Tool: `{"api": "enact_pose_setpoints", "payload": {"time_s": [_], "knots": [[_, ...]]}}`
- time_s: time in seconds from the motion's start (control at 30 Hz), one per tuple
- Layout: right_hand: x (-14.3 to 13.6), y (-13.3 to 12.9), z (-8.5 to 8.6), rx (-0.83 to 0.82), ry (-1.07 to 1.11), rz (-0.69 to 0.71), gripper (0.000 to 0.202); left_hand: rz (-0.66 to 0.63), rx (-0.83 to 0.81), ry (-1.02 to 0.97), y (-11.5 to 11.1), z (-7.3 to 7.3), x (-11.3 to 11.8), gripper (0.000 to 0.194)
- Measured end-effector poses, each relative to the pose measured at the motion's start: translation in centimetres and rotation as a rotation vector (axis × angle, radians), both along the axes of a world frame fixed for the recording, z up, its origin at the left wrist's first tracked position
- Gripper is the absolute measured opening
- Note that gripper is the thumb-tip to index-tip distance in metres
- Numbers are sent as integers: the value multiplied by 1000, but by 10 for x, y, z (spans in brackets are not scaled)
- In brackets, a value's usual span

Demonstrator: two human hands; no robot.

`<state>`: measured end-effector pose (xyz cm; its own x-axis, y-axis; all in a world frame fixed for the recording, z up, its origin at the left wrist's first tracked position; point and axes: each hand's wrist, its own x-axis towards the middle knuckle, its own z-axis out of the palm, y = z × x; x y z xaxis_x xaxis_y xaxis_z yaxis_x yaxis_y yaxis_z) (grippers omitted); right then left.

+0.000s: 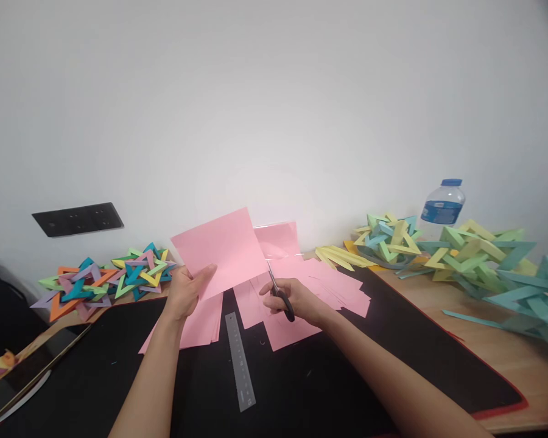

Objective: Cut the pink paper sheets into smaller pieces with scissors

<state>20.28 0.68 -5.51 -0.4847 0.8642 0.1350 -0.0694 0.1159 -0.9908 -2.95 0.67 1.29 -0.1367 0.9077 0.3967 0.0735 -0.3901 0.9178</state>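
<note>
A pink paper sheet (pixel 221 252) is raised above the black mat, and my left hand (pixel 187 292) pinches it at its lower left side. My right hand (pixel 292 300) is closed on black-handled scissors (pixel 283 297), whose blades point up at the right edge of the sheet. Whether the blades touch the paper I cannot tell. Under and behind my right hand several pink pieces (pixel 290 331) lie spread out. Another pink stack (pixel 203 325) rests below the raised sheet, next to my left forearm.
A metal ruler (pixel 240 365) lies on the black mat (pixel 310 395). Folded paper stars (pixel 84 286) stand at the left, more (pixel 477 255) at the right by a bottle (pixel 442 207). Yellow strips (pixel 342 257) lie at the back. A phone (pixel 31 371) is at far left.
</note>
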Motion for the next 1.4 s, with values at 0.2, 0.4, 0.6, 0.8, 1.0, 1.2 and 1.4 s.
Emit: {"api": "enact_pose_setpoints", "payload": {"time_s": [0.2,0.4,0.6,0.8,1.0,1.2,1.4], "knots": [[0,1,1,10,-2,-2,37,17,-11,7,-2,3,3,30],[-1,1,1,9,-13,-4,39,39,-18,21,-5,5,4,30],[0,1,0,4,-17,-9,41,29,-11,7,-1,0,1,33],[0,1,1,4,-20,-9,41,45,-16,25,-3,4,4,31],[-1,0,1,5,-20,-11,39,44,-25,25,-4,5,4,29],[-1,0,1,9,-20,-28,37,42,-42,24,-3,3,3,33],[-1,0,1,28,-7,-17,34,45,-46,33,-2,2,3,37]]}}
